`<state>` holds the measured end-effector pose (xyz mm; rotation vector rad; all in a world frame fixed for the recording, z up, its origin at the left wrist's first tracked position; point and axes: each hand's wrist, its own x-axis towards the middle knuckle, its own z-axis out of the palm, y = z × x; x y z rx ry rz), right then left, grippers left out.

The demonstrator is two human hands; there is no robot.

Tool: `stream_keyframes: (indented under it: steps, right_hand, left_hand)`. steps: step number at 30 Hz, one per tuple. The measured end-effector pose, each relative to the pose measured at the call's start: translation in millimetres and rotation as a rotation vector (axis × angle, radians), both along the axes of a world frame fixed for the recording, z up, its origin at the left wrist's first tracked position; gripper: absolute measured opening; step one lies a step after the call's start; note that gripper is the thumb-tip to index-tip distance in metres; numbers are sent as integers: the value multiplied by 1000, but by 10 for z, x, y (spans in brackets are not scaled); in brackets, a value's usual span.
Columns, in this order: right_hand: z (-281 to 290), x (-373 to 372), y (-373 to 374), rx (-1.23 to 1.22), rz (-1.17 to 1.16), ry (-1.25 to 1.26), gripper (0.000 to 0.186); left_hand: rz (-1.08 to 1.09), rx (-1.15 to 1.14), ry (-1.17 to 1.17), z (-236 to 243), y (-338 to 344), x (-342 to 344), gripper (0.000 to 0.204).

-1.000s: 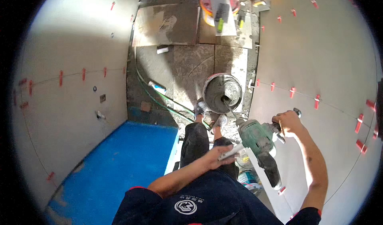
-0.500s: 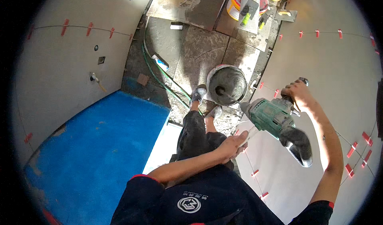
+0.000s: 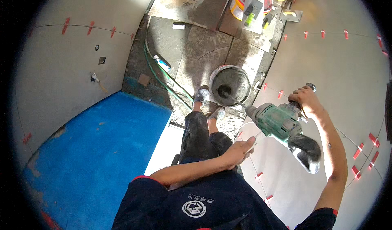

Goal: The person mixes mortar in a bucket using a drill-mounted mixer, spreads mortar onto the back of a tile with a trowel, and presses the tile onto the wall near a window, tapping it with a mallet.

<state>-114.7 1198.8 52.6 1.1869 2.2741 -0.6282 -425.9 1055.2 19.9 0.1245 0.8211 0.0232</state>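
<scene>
My right hand (image 3: 304,98) is wrapped around the dark side grip of a green power mixer (image 3: 277,122), above and right of my feet. The mixer's shaft (image 3: 239,102) slants down into a round bucket (image 3: 212,84) of wet grey mortar (image 3: 237,80), where its submerged end is hidden. A dark hollow shows in the mortar around the shaft. My left hand (image 3: 238,152) is closed, thumb extended, on a pale rod-like handle (image 3: 254,142) below the mixer body; where it joins is unclear. The black rear handle (image 3: 305,150) points toward me, with neither hand on it.
A green hose (image 3: 173,92) runs beside my left foot. Yellow buckets (image 3: 238,7) and trowels (image 3: 292,15) stand or lie at the far end. Blue-coated floor (image 3: 98,144) spreads at left. Pale tiled walls with red clips (image 3: 91,27) rise on both sides.
The mixer's shaft has shifted slightly within the bucket, and the hollow in the mortar looks wider. Both hands keep their holds. The whole view has moved a little.
</scene>
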Motion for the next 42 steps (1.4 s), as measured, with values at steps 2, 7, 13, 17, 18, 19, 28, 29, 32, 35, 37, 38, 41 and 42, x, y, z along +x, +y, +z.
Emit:
stream_keyframes:
  steps: [2, 7, 13, 17, 18, 19, 28, 29, 32, 35, 37, 38, 41, 42]
  right_hand:
    - [-5, -7, -41, -5, -72, 3, 16]
    - [-83, 36, -137, 19, -61, 3, 16]
    - [-296, -80, -408, 29, -123, -47, 13]
    - [-592, -455, -833, 110, -87, -70, 11]
    - [-693, -506, -886, 57, -108, -93, 12]
    - [-804, -532, -918, 83, -85, -64, 12]
    - [-1401, -813, -1235, 67, -112, -115, 19]
    - [-1399, -859, -1274, 51, -124, -129, 15]
    - [-1252, -909, -1217, 144, -43, -172, 7]
    - [-908, -940, -1126, 144, -95, -33, 6]
    - [-671, -1099, -1047, 146, -134, -11, 11]
    - [-544, -1116, -1007, 185, -146, -15, 14]
    - [-95, -964, -986, 204, -189, -33, 23]
    - [22, -922, -989, 201, -232, 6, 24]
  left_hand:
    - [-21, -26, 5, 10, 15, 16, 60]
    - [-39, -28, 84, -88, 4, 81, 64]
    - [-158, 68, 120, -487, -311, 37, 65]
    - [-249, 62, 240, -925, -620, -288, 66]
    - [-260, 108, 275, -1061, -711, -335, 67]
    - [-259, 139, 302, -1272, -736, -378, 67]
    - [-71, 402, 581, -2050, -1159, -503, 108]
    - [-148, 365, 619, -1959, -1126, -527, 105]
    - [-198, 305, 633, -1512, -956, -528, 94]
    - [-285, 419, 611, -1219, -805, -691, 83]
    - [-309, 560, 581, -1045, -747, -893, 75]
    - [-359, 689, 621, -964, -674, -949, 63]
    - [-151, 838, 588, -530, -556, -903, 55]
    - [-157, 726, 607, -359, -510, -907, 59]
